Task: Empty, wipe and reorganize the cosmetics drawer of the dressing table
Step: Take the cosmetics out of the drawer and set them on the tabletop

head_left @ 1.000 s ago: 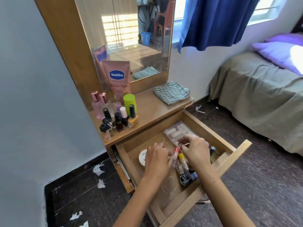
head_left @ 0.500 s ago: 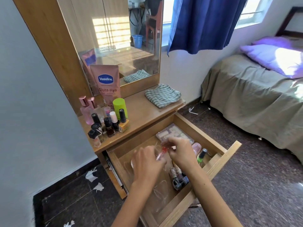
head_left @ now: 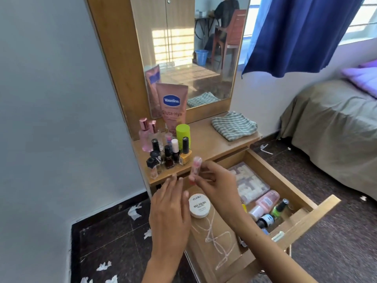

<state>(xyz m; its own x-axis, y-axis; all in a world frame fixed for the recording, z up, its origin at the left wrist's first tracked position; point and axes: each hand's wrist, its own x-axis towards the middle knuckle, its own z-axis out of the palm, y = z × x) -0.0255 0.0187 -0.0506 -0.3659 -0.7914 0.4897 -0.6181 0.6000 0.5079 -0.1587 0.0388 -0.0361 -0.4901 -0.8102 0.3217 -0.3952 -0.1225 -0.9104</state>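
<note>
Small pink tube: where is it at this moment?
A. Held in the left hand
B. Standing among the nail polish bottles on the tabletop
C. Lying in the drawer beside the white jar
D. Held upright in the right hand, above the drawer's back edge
D: the right hand pinches the small pink tube upright over the drawer; the left hand is open, holding nothing.

Home bedroom; wooden dressing table (head_left: 206, 144) with mirror (head_left: 189, 48); bed (head_left: 334, 123) with purple pillow (head_left: 363, 76); blue curtain (head_left: 302, 31) at window; cosmetics on tabletop.
</note>
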